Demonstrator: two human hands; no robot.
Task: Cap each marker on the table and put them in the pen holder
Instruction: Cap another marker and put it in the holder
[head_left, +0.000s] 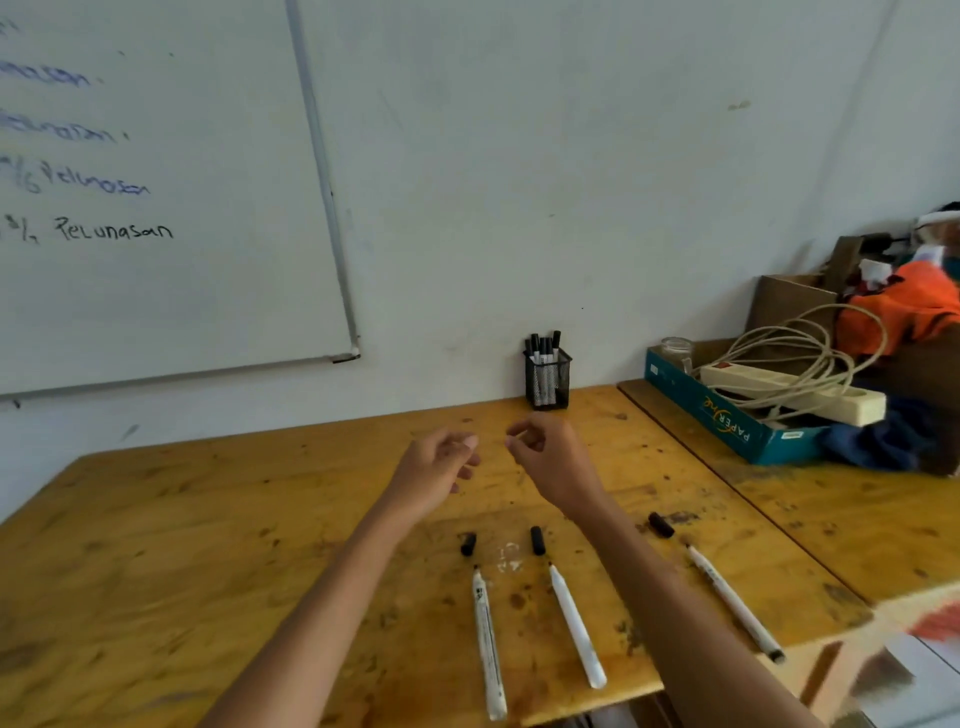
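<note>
1. Hands: left hand (436, 470) and right hand (545, 457) hang above the table (182, 519) near its centre, close together but not touching, both empty. Fingers of each are loosely curled; on the right hand the thumb and forefinger nearly meet, yet nothing is pinched between them.

2. Pen holder (547, 382): black mesh cup at 12 o'clock from the hands, against the wall, already holding several capped markers upright.

3. Markers awaiting work, at 6 o'clock from the hands: left marker (488, 644), middle marker (576, 623) and right marker (735, 603), all lying flat with bare tips pointing away from the person.

4. Caps: left cap (468, 543), middle cap (537, 540) and right cap (661, 524), each lying just beyond its marker's tip, apart from it.

5. Step in hand, as judged: between cycles, with three markers left uncapped.

6. Next move, as judged: drop both hands toward 6 o'clock, take one marker and its cap, press the cap over the tip along the barrel's axis, then carry the marker to the holder.
</note>
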